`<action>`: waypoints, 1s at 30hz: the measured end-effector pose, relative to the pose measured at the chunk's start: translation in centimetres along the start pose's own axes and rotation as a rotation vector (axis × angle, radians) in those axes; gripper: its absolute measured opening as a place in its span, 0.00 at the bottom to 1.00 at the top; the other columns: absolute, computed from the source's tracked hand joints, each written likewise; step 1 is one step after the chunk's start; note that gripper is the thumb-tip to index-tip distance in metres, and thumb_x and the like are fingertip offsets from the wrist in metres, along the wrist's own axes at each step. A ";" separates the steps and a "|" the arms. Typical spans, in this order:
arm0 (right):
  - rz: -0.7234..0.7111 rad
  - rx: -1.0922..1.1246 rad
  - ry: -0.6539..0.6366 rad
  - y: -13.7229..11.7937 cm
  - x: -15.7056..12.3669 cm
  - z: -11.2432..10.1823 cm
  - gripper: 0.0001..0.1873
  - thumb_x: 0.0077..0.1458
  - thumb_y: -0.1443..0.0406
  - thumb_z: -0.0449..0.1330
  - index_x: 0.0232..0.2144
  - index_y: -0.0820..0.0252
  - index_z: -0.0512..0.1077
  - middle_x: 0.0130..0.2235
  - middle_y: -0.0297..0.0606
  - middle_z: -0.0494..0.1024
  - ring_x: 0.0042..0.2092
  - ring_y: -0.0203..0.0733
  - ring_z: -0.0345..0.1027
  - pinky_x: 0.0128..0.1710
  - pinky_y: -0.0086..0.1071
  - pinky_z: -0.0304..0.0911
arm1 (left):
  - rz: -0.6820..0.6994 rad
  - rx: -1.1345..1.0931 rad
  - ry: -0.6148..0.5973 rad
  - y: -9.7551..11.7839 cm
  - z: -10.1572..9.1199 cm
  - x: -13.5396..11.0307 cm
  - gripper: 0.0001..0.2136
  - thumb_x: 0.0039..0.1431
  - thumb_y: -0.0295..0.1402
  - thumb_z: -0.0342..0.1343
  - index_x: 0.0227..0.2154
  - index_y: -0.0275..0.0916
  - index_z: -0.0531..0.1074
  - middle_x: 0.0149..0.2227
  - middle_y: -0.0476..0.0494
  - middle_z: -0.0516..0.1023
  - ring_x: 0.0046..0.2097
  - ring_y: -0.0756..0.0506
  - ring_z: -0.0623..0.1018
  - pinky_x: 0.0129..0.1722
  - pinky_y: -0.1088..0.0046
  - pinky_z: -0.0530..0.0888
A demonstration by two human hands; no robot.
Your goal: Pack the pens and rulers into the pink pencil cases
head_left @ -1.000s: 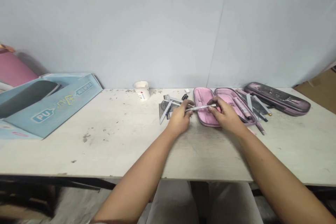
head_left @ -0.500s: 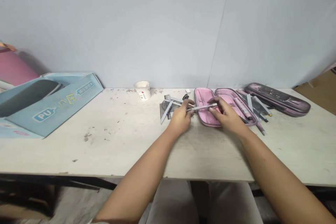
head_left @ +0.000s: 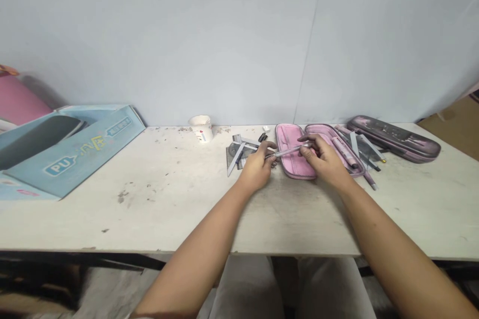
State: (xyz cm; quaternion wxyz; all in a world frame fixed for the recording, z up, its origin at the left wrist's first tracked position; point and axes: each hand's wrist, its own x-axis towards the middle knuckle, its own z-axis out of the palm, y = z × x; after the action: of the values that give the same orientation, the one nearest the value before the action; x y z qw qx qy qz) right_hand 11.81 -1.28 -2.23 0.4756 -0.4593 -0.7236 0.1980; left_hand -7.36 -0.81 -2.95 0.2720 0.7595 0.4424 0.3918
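A slim, silvery pen (head_left: 287, 151) spans the gap between my two hands, slightly raised at its right end. My left hand (head_left: 258, 165) is closed on the pen's left end. The fingers and thumb of my right hand (head_left: 325, 158) pinch its other end. Below and behind the pen lies an open pink pencil case (head_left: 290, 167), partly covered by my right hand. A pink-and-white marker (head_left: 345, 153) rests in its right half. Just beyond my left hand are several overlapping rulers and set squares (head_left: 235, 158), with a black item (head_left: 263, 137) at their far side.
A dark, closed pencil case (head_left: 396, 139) lies at the right, beside more rulers and pens (head_left: 368, 152). Near the wall stand a paper cup (head_left: 202, 129) and a small white block (head_left: 266, 129). A blue box (head_left: 90, 152) occupies the table's left end.
My right fingers have shifted slightly along the pen's right end, and its right end sits a little higher. The view has drifted slightly; the other things stay in place.
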 end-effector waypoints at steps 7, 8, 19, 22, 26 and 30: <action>0.144 -0.185 0.035 0.2 0.1 0.0 0.22 0.53 0.50 0.49 0.17 0.59 0.63 0.17 0.30 0.62 0.22 0.33 0.56 0.23 0.28 0.49 | 0.063 0.177 0.069 0.0 -0.4 0.2 0.10 0.52 0.26 0.51 0.38 0.40 0.62 0.37 0.45 0.73 0.42 0.46 0.73 0.42 0.69 0.67; 0.162 -0.175 0.025 0.3 0.1 0.1 0.24 0.52 0.49 0.49 0.14 0.59 0.60 0.15 0.29 0.59 0.21 0.32 0.53 0.22 0.28 0.47 | 0.085 0.228 0.098 0.1 -0.5 0.2 0.10 0.51 0.26 0.52 0.37 0.40 0.63 0.39 0.44 0.72 0.44 0.45 0.72 0.43 0.68 0.67; 0.520 0.372 0.052 0.6 0.1 0.7 0.28 0.44 0.43 0.54 0.13 0.57 0.52 0.13 0.25 0.51 0.16 0.27 0.42 0.15 0.26 0.38 | 0.303 0.575 0.338 1.5 -0.3 -0.3 0.09 0.55 0.31 0.52 0.40 0.42 0.69 0.41 0.44 0.75 0.55 0.41 0.62 0.58 0.56 0.48; 0.432 0.395 0.238 0.3 0.2 0.5 0.27 0.49 0.42 0.47 0.16 0.58 0.56 0.14 0.26 0.53 0.17 0.29 0.44 0.16 0.26 0.40 | 0.271 0.487 0.407 1.8 0.0 -0.4 0.13 0.55 0.38 0.52 0.44 0.43 0.69 0.51 0.43 0.69 0.56 0.40 0.59 0.56 0.57 0.52; 0.207 0.121 0.202 -0.8 -0.2 1.2 0.26 0.53 0.46 0.45 0.16 0.58 0.57 0.16 0.28 0.57 0.20 0.31 0.51 0.21 0.27 0.46 | 0.155 0.035 0.209 1.6 0.8 -0.1 0.13 0.58 0.39 0.48 0.42 0.41 0.71 0.46 0.42 0.72 0.51 0.43 0.66 0.53 0.63 0.59; 0.062 -0.146 0.016 -1.8 -0.8 2.6 0.21 0.55 0.51 0.46 0.19 0.58 0.57 0.19 0.29 0.58 0.23 0.33 0.53 0.26 0.29 0.48 | -0.003 -0.576 0.113 1.2 1.8 0.3 0.15 0.57 0.41 0.48 0.40 0.37 0.70 0.40 0.42 0.74 0.45 0.45 0.71 0.49 0.66 0.64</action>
State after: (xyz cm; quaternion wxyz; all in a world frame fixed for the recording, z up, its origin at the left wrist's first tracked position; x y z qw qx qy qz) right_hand 8.82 -2.45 -2.52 0.4404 -0.5165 -0.7177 0.1556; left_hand -5.22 -1.26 -2.89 0.4519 0.6273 0.3283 0.5426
